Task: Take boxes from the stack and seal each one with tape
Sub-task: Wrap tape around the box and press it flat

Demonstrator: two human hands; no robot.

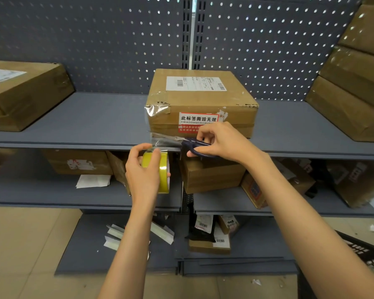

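A brown cardboard box (201, 100) with a white shipping label and a red-and-white sticker stands on the grey shelf (99, 121) in the middle. A strip of clear tape (158, 141) runs from the box's lower left corner down to a yellow tape roll (162, 169). My left hand (144, 171) grips that roll just below the shelf edge. My right hand (221, 141) holds dark-handled scissors (190, 143), their blades pointing left across the tape strip in front of the box.
A stack of brown boxes (358, 70) leans at the right of the shelf, and one more box (24, 93) lies at the left. A pegboard wall stands behind. Lower shelves carry further boxes (212, 175), papers and parcels. Flattened cardboard covers the floor.
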